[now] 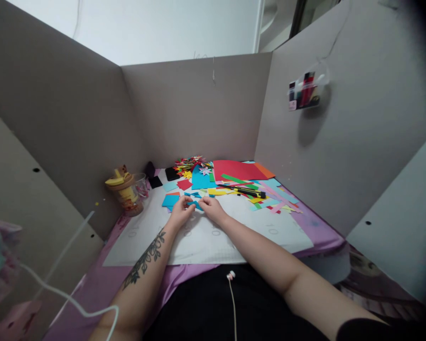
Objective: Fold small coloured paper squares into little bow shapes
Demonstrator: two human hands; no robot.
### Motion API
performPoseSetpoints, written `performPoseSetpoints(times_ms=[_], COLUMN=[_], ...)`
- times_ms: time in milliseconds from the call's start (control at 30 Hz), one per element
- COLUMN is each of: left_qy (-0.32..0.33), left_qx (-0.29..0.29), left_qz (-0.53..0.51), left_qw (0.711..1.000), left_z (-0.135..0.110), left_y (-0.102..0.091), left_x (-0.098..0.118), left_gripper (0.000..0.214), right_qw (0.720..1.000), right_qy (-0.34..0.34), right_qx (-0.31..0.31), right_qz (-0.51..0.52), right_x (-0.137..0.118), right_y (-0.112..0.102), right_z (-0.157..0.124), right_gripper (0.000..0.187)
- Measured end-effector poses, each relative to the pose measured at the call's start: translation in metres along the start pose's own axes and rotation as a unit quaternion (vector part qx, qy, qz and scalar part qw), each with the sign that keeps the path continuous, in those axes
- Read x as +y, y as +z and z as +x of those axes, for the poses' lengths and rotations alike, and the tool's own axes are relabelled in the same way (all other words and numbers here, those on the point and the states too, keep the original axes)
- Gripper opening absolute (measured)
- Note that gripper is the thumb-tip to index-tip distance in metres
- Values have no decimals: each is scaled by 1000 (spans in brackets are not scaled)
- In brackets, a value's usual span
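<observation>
"Above the white sheet (199,246), where exactly is the small blue paper (196,204)?"
"Between the left hand (182,211) and the right hand (213,209); both pinch it."
"And beyond?"
"Farther back, to the right, lie the yellow-black cutter (250,191) and the red sheet (234,169)."

I see soft light, brightest on the pale wall (170,31) up and left of the hanging cup (324,76). Below the cup lies a blurry shadow (313,122); right of it, my view darkens to black at the edge.
</observation>
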State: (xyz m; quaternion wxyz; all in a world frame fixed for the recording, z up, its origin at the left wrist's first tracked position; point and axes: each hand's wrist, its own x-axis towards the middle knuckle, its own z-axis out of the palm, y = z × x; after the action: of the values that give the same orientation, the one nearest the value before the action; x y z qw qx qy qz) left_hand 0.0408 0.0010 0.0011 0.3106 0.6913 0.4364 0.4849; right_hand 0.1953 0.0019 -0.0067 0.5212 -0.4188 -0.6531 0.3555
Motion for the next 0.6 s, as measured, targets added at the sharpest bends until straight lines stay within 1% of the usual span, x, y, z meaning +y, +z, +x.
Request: performPoseSetpoints(times_ms=[167, 300, 467, 533, 600], left_qy=[-12, -24, -36, -26, 0], left_qx=[6, 3, -14, -14, -2], left_qz=[-29, -60, -80, -72, -52], left_qw=[999, 998, 996, 997, 999], left_z=[0, 1, 1, 1, 2], left_y=[0, 1, 1, 0, -2], left_x=[2, 0, -1, -2, -1], left_gripper=[21, 21, 14, 13, 14], right_qw=[999, 998, 998, 998, 998], right_qy=[15, -8, -25, -28, -33], right_qx=[11, 4, -8, -1, 6], right_qz=[36, 60, 58, 56, 47], right_x=[6, 4, -2, -2, 0], right_y=[0, 1, 2, 2, 1], right_z=[2, 1, -1, -1, 0], right_gripper=[17, 17, 16, 15, 14])
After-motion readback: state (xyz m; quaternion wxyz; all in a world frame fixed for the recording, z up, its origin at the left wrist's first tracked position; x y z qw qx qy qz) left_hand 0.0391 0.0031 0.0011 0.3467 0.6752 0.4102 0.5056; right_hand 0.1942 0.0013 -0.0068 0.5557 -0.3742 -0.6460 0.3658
